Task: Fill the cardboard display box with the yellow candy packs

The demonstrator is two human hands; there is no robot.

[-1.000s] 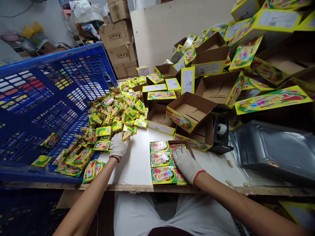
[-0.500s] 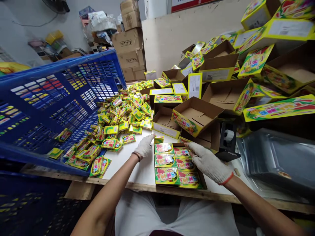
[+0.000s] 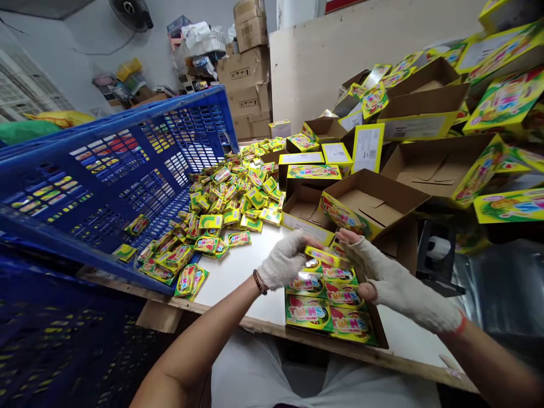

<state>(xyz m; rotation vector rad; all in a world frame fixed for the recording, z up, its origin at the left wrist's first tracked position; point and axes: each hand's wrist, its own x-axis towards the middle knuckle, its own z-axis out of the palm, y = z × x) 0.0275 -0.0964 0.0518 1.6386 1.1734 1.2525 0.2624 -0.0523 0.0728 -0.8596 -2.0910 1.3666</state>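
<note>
Both my hands wear white knit gloves. My left hand (image 3: 284, 262) and my right hand (image 3: 382, 272) hold one yellow candy packet (image 3: 323, 258) between them, just above an open cardboard box (image 3: 379, 335) at the table's near edge. That box is filled with rows of yellow-and-red packets (image 3: 309, 313). The fingers of each hand pinch an end of the packet. A heap of loose packets (image 3: 221, 204) lies to the left on the white table (image 3: 232, 275).
A tilted blue plastic crate (image 3: 106, 170) spills packets from the left. Several empty yellow printed cartons (image 3: 365, 207) pile up at the back and right. A black tape dispenser (image 3: 437, 252) stands at the right, next to clear plastic sheeting. Brown cardboard boxes (image 3: 244, 73) stack behind.
My left hand left the packet heap and came over the box. Both hands rose from the box's packets and now hold one packet between them. The camera shifted left.
</note>
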